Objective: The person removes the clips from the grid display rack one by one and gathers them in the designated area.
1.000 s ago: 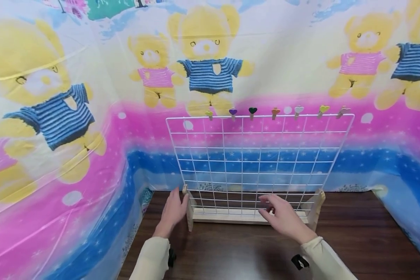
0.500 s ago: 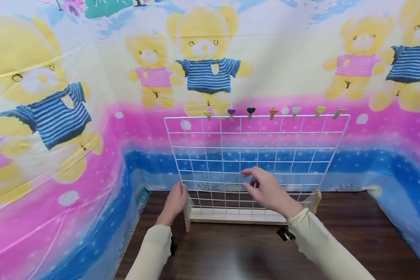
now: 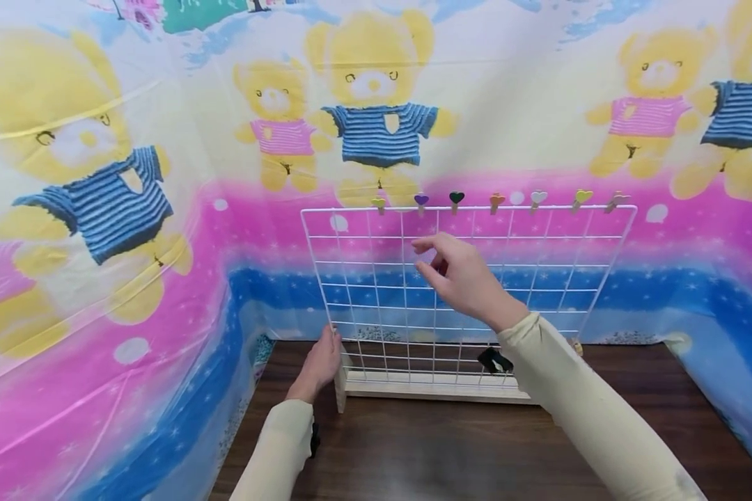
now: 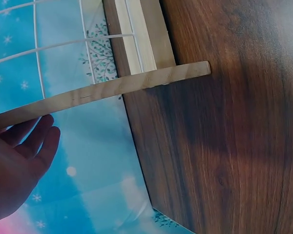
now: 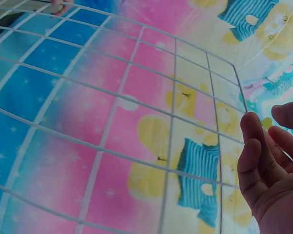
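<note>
Hovering in front of the wire rack (image 3: 404, 263), near the centre of its face, the right hand (image 3: 460, 278) has thumb and forefinger curved with a narrow gap between the tips, holding nothing. The left hand (image 3: 318, 362) touches the wooden post (image 3: 341, 391) at eight o'clock, fingers against its outer side; the thumb is mostly hidden, so I cannot tell whether it grips.

The rack stands upright on the table (image 3: 426, 445), its bottom set in a wooden bar (image 3: 413, 390) at six o'clock. Seven heart clips line the top edge from half past ten to two; the purple clip (image 3: 421, 200) sits at eleven, the dark one (image 3: 456, 198) at twelve. Behind hangs a cloth (image 3: 507, 125) printed with bears.
</note>
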Demonstrator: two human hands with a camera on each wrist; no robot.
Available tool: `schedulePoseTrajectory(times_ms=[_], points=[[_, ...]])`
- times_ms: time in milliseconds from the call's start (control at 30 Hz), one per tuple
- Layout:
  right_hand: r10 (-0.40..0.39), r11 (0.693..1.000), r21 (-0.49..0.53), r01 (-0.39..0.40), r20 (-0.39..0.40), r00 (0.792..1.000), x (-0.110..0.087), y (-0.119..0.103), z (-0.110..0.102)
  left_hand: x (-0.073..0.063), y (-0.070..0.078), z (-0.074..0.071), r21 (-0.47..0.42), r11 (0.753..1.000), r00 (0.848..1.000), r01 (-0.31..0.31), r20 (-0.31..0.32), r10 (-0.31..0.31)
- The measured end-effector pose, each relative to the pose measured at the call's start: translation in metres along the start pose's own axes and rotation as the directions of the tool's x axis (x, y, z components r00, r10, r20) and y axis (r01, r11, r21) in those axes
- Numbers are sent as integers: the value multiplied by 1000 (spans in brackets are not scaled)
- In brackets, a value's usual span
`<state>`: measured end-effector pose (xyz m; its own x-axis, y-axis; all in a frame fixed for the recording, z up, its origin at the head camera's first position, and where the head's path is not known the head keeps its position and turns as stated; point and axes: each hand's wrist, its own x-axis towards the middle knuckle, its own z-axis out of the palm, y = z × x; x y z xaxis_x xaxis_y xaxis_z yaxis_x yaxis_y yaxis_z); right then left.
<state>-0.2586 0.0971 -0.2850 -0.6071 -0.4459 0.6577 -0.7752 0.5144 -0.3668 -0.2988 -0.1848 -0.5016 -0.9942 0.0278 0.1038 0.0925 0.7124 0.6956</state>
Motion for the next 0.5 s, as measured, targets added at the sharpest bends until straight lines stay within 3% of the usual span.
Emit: schedulePoseTrajectory(times_ms=[233, 500], points=[[-49, 999, -4, 49, -74, 996, 33, -13, -2, 2, 2, 2, 17, 1000, 1000, 7, -1, -7], [18, 1000, -9, -19, -84, 996, 61, -22, 1, 1, 1, 0, 23, 999, 999, 28, 25, -28]])
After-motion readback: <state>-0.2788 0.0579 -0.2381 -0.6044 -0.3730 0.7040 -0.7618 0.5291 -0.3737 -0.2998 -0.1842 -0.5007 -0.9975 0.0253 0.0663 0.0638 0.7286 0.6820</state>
